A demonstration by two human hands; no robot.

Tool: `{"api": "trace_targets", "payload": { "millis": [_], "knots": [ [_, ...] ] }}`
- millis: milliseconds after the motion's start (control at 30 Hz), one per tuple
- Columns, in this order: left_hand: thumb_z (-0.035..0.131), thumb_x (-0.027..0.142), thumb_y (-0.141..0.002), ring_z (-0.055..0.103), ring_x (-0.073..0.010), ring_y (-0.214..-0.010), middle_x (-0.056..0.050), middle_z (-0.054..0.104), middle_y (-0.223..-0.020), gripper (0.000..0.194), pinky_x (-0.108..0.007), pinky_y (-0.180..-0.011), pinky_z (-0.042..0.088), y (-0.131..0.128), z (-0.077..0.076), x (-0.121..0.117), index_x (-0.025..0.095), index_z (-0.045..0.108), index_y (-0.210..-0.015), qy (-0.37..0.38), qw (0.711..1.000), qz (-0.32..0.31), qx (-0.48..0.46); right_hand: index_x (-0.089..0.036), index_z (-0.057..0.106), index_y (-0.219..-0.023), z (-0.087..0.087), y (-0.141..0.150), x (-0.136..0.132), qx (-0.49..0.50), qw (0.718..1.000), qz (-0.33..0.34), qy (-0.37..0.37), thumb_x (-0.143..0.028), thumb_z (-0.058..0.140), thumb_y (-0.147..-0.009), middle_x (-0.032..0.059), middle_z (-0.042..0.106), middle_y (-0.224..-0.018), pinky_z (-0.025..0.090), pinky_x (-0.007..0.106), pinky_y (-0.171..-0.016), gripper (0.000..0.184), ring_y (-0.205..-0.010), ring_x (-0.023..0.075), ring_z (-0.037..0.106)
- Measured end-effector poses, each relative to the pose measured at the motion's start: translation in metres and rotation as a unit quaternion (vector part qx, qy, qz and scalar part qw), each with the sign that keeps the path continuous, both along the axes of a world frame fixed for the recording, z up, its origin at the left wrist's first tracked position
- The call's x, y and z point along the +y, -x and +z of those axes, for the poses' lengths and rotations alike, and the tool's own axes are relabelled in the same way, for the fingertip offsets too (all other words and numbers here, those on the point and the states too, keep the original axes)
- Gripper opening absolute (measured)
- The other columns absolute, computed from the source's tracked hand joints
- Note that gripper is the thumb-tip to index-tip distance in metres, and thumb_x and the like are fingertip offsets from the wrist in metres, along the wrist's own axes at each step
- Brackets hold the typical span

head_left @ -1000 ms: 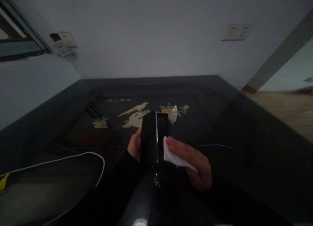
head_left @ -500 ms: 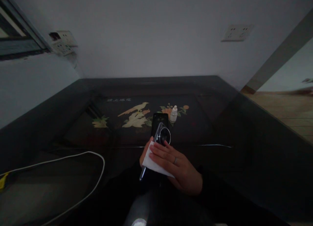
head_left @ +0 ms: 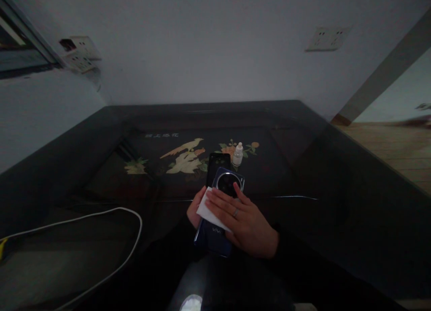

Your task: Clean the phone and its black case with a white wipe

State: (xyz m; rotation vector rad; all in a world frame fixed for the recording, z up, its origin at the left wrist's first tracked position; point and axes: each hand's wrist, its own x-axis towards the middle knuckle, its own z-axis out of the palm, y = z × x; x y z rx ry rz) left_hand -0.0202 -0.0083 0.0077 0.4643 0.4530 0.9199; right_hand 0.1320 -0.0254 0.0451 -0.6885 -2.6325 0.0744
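My left hand (head_left: 195, 210) grips a dark blue smartphone (head_left: 215, 240) by its left side; most of that hand is behind the phone. The phone's back faces me, with a large round camera module at the top and a brand mark lower down. Across the middle of the back, my right hand (head_left: 247, 223) presses a folded white tissue (head_left: 206, 211), its fingers laid together over it and a ring on one of them. Just beyond, a second black phone (head_left: 218, 162) lies on the dark table. A small clear bottle with a white cap (head_left: 237, 155) stands beside it.
The glossy black table (head_left: 296, 239) carries a bird and flower picture (head_left: 183, 163). A white cable (head_left: 101, 211) curves over its left side. Wall sockets (head_left: 328, 38) are on the wall behind, and a window (head_left: 23, 46) is at the upper left.
The blue phone has turned from a steep slant so that its back shows more broadly, brand mark included. The tissue and my right hand have stayed on it.
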Motion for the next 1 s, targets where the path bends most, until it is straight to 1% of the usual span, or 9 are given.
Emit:
{"api": "trace_targets", "payload": {
  "millis": [67, 133, 233, 300, 433, 600, 700, 833, 1000],
  "knots": [
    [0.039, 0.056, -0.077, 0.051, -0.0264, -0.115, -0.012, 0.066, -0.104, 0.057, -0.038, -0.106, 0.03, 0.0, 0.008, 0.0, 0.01, 0.062, -0.104, 0.024, 1.0, -0.009, -0.015, -0.006, 0.031, -0.135, 0.001, 0.002, -0.004, -0.002, 1.0, -0.006, 0.001, -0.016, 0.043, -0.08, 0.0114, 0.03, -0.143, 0.009, 0.048, -0.111, 0.058, -0.136, 0.0191, 0.014],
    [0.035, 0.065, -0.073, 0.05, -0.0291, -0.116, -0.011, 0.064, -0.111, 0.069, -0.04, -0.104, 0.033, 0.0, 0.019, 0.001, 0.011, 0.061, -0.107, 0.042, 0.998, -0.016, -0.044, -0.006, 0.03, -0.135, 0.002, 0.005, -0.01, -0.019, 0.999, 0.039, 0.008, -0.019, 0.045, -0.079, 0.0114, 0.028, -0.144, 0.009, 0.047, -0.111, 0.06, -0.136, 0.0197, 0.011],
    [0.024, 0.066, -0.075, 0.046, -0.0303, -0.119, -0.005, 0.056, -0.125, 0.071, -0.046, -0.096, 0.04, 0.001, 0.031, 0.004, 0.017, 0.06, -0.111, 0.067, 0.993, 0.001, -0.094, -0.007, 0.029, -0.136, 0.002, 0.008, -0.017, -0.041, 0.993, 0.109, 0.012, -0.023, 0.045, -0.079, 0.0094, 0.026, -0.145, 0.003, 0.045, -0.111, 0.061, -0.137, 0.018, 0.008],
    [0.023, 0.064, -0.076, 0.043, -0.0294, -0.122, -0.005, 0.054, -0.126, 0.071, -0.045, -0.099, 0.035, 0.005, 0.035, 0.005, 0.016, 0.058, -0.114, 0.07, 0.993, 0.006, -0.096, -0.008, 0.029, -0.136, 0.002, 0.006, -0.015, -0.036, 0.995, 0.091, 0.006, -0.021, 0.043, -0.079, 0.0084, 0.027, -0.145, -0.001, 0.046, -0.111, 0.06, -0.137, 0.0168, 0.009],
    [0.024, 0.062, -0.076, 0.036, -0.0262, -0.127, -0.012, 0.057, -0.122, 0.074, -0.038, -0.109, 0.019, 0.012, 0.037, 0.007, 0.008, 0.055, -0.116, 0.025, 0.998, 0.001, -0.052, -0.006, 0.031, -0.135, 0.001, 0.001, -0.008, -0.005, 1.0, 0.006, -0.009, -0.015, 0.042, -0.077, 0.0105, 0.03, -0.143, 0.004, 0.047, -0.111, 0.059, -0.136, 0.0183, 0.012],
    [0.022, 0.062, -0.078, 0.029, -0.0262, -0.131, -0.006, 0.039, -0.14, 0.073, -0.045, -0.105, 0.025, 0.015, 0.042, 0.012, 0.017, 0.038, -0.133, 0.014, 0.997, 0.052, -0.053, -0.006, 0.029, -0.136, -0.001, 0.0, -0.01, -0.025, 0.993, 0.113, -0.026, -0.021, 0.042, -0.078, 0.0089, 0.028, -0.144, 0.01, 0.047, -0.11, 0.061, -0.137, 0.0187, 0.01],
    [0.025, 0.063, -0.077, 0.03, -0.0273, -0.131, -0.008, 0.032, -0.144, 0.079, -0.045, -0.103, 0.028, 0.013, 0.045, 0.015, 0.015, 0.023, -0.14, 0.018, 0.993, 0.109, -0.044, -0.005, 0.032, -0.135, -0.002, -0.003, -0.008, -0.019, 0.994, 0.107, -0.031, -0.021, 0.041, -0.079, 0.01, 0.03, -0.143, 0.006, 0.048, -0.11, 0.058, -0.136, 0.0195, 0.012],
    [0.026, 0.063, -0.078, 0.035, -0.0282, -0.128, -0.007, 0.03, -0.145, 0.079, -0.045, -0.101, 0.03, 0.006, 0.044, 0.014, 0.015, 0.022, -0.14, 0.062, 0.985, 0.147, -0.068, -0.007, 0.03, -0.136, -0.004, -0.001, -0.007, -0.022, 0.994, 0.105, -0.031, -0.021, 0.041, -0.08, 0.0087, 0.028, -0.144, 0.003, 0.046, -0.111, 0.059, -0.137, 0.0195, 0.01],
    [0.032, 0.064, -0.077, 0.037, -0.0284, -0.127, -0.009, 0.047, -0.133, 0.077, -0.046, -0.097, 0.034, -0.008, 0.035, 0.006, 0.019, 0.026, -0.139, 0.158, 0.98, 0.094, -0.071, -0.008, 0.025, -0.138, -0.008, 0.008, -0.013, -0.044, 0.992, 0.114, -0.02, -0.02, 0.042, -0.079, 0.0069, 0.02, -0.147, 0.0, 0.041, -0.112, 0.063, -0.137, 0.0174, 0.005]
  ]
}}
